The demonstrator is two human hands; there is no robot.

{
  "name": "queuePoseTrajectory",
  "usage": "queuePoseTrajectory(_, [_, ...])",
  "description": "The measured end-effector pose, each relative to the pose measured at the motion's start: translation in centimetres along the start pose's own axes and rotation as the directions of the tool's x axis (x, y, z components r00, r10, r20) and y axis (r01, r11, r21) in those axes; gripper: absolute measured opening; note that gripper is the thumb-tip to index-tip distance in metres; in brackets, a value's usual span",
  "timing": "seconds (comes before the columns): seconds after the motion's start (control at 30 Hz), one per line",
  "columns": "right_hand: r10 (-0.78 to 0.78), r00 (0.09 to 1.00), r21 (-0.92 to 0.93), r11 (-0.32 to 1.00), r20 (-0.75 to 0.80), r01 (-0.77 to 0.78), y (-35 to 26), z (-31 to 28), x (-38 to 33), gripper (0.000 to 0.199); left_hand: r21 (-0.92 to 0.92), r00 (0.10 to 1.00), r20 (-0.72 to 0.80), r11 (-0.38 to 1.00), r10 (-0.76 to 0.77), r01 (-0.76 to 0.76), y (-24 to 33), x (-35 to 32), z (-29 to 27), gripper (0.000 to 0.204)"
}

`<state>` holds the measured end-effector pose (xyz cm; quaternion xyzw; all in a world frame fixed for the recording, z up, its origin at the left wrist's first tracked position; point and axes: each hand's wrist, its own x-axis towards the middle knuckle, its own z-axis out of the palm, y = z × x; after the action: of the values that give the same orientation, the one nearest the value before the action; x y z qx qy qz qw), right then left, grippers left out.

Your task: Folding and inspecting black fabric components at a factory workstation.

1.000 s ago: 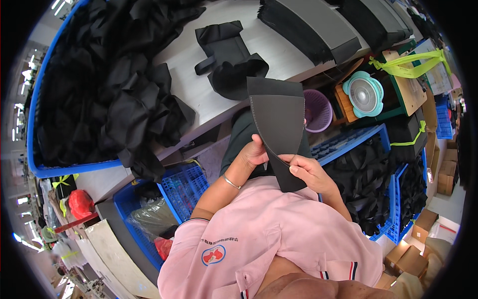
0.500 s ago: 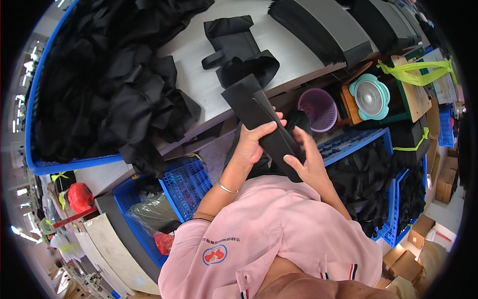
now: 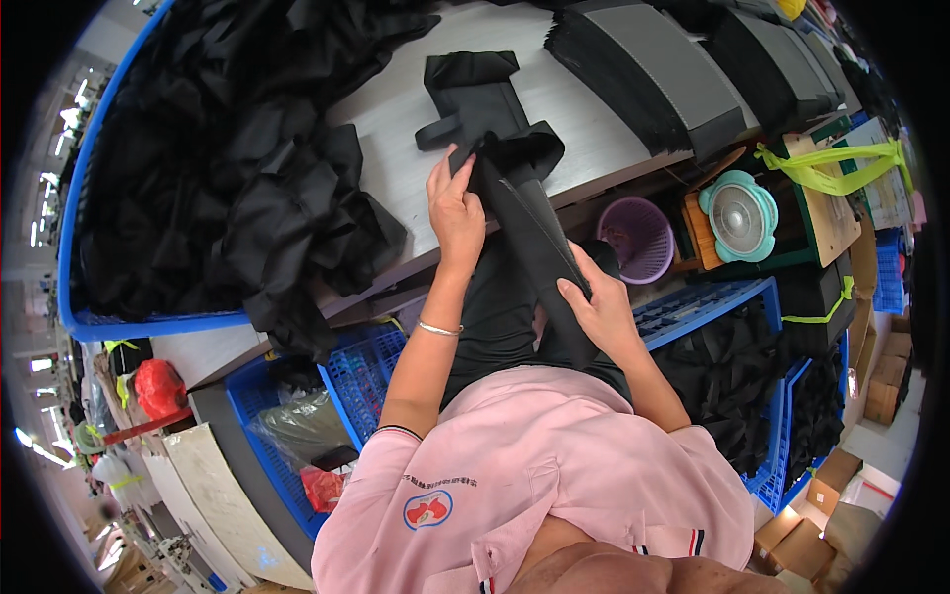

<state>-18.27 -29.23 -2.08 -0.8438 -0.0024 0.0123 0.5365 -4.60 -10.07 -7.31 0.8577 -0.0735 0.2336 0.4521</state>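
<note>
A long folded strip of black fabric (image 3: 529,252) with a stitched edge stretches slantwise over my lap. My left hand (image 3: 458,218) pinches its far end beside the table's edge, fingertips closed on the cloth. Lower down, my right hand (image 3: 602,312) grips the strip's right edge, thumb on top and the other fingers partly hidden. Just beyond the far end, a flat black fabric piece with loops (image 3: 480,99) lies on the pale table (image 3: 391,89). Where the strip and that piece meet, I cannot tell whether they are joined.
At left a blue crate (image 3: 148,330) overflows with crumpled black fabric (image 3: 287,198). Stacks of black and grey pieces (image 3: 668,69) stand at far right. Below them are a purple basket (image 3: 638,238) and a turquoise fan (image 3: 742,216). Blue crates (image 3: 777,426) flank me.
My left hand has slid away from the strip's middle to its far end. The strip has unfolded somewhat longer, while my right hand still holds its lower part.
</note>
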Motion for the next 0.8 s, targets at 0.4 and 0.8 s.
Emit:
queuePoseTrajectory(0.4, [-0.745, 0.64, -0.395, 0.654, -0.188, 0.645, 9.6, 4.9, 10.7, 0.015, -0.338, 0.861, 0.32, 0.897, 0.394, -0.285, 8.0, -3.7, -1.4, 0.028])
queuePoseTrajectory(0.8, [0.285, 0.956, 0.936, 0.314, 0.069, -0.161, 4.0, 2.8, 9.2, 0.052, -0.169, 0.987, 0.106, 0.98, 0.123, -0.104, 8.1, -8.5, -3.0, 0.083])
